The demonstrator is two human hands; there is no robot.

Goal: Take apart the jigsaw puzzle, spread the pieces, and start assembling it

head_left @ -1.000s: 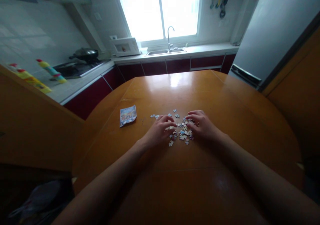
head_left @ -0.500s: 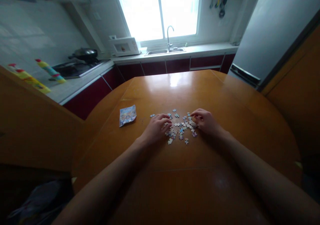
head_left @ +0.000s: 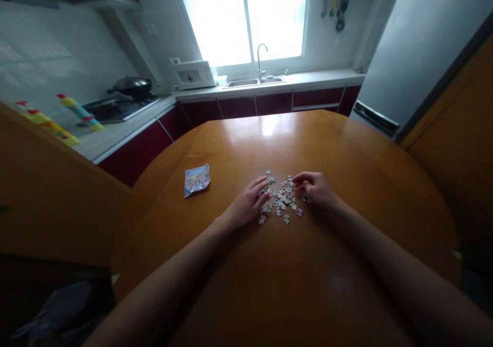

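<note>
Several small jigsaw puzzle pieces (head_left: 284, 198) lie in a loose pile on the wooden table (head_left: 292, 285). My left hand (head_left: 248, 200) rests at the pile's left side, fingers stretched out and thumb apart, touching pieces at its edge. On the right side, my right hand (head_left: 316, 188) has its fingers curled, with thumb and index finger close together by the pile. Whether a piece sits between those fingertips is too small to make out. One piece (head_left: 268, 172) lies at the far edge of the pile, and another (head_left: 287, 219) at the near edge.
A crumpled blue printed packet (head_left: 197, 180) lies on the table to the left. Past the table stand a counter with a sink (head_left: 254, 82), a white microwave (head_left: 192, 75), and a stove with a black wok (head_left: 133, 86). A fridge (head_left: 423, 49) is at the right.
My left hand has moved right, its fingers straightening over the pile's left edge; a stray piece left of it no longer shows there. My right hand has barely moved.
</note>
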